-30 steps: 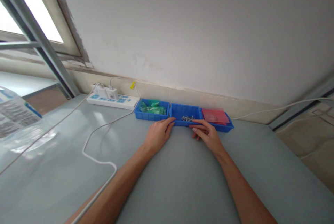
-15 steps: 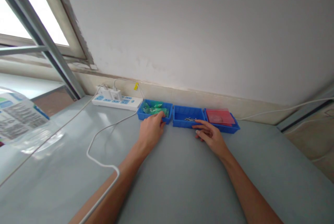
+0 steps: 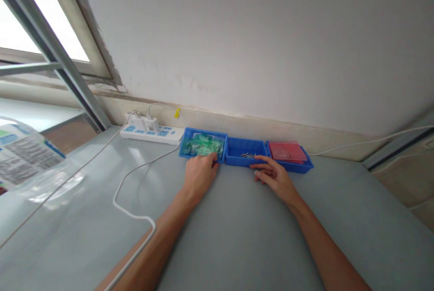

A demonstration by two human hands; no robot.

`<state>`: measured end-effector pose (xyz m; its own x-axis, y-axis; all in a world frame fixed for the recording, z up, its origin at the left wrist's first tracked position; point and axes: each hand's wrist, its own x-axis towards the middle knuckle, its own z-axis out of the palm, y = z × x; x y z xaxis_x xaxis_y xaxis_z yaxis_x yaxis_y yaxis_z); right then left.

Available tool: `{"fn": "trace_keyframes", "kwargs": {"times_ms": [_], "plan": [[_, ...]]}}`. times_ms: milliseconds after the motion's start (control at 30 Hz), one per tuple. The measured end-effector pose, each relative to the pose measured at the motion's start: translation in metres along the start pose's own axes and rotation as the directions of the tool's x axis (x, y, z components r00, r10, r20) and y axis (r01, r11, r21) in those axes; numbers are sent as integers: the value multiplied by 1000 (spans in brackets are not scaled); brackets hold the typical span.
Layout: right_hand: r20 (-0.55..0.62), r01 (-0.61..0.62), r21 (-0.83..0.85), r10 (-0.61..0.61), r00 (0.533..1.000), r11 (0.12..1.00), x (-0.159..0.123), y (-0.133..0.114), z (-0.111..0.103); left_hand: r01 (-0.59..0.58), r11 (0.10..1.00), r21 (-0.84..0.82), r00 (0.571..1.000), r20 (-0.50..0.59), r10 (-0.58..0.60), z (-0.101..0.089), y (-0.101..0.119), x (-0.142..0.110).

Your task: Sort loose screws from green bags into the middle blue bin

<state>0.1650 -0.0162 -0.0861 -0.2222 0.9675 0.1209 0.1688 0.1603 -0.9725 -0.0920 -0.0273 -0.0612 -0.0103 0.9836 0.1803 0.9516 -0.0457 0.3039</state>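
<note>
My left hand [image 3: 200, 172] is closed on the near wall of the left blue bin [image 3: 183, 147], which appears tipped slightly towards me. Inside that bin lie green packets in clear plastic [image 3: 202, 144]. The fingertips at the bin's wall are partly hidden. My right hand [image 3: 273, 175] has its fingers apart, with the fingertips at the near right corner of the middle blue bin [image 3: 233, 160]. A few thin metal pieces [image 3: 248, 155], perhaps screws, lie in it. Red flat sheets or packets [image 3: 288, 152] rest in the right blue bin [image 3: 305, 166].
A white power strip [image 3: 149, 135] with plugged-in adapters stands left of the bins, against the wall [image 3: 237, 55]. Its white cable [image 3: 130, 212] loops across the grey table [image 3: 237, 236] and over my left forearm. A clear labelled bottle [image 3: 34, 159] lies at far left.
My left hand has drawn back from over the green packets to the left bin's near edge. That bin now looks tipped, showing more of its contents. The right hand has hardly moved.
</note>
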Motion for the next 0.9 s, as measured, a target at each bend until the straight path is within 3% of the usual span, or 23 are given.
{"fn": "trace_keyframes", "kwargs": {"times_ms": [367,900], "plan": [[14,24,-45,-23,1000,999,1,1,1,-55,997,-62,991,-127,47,2,3,-1],[-43,69,-70,-73,996,995,6,6,-2,-49,999,8,971,-235,49,-2,3,2]]}}
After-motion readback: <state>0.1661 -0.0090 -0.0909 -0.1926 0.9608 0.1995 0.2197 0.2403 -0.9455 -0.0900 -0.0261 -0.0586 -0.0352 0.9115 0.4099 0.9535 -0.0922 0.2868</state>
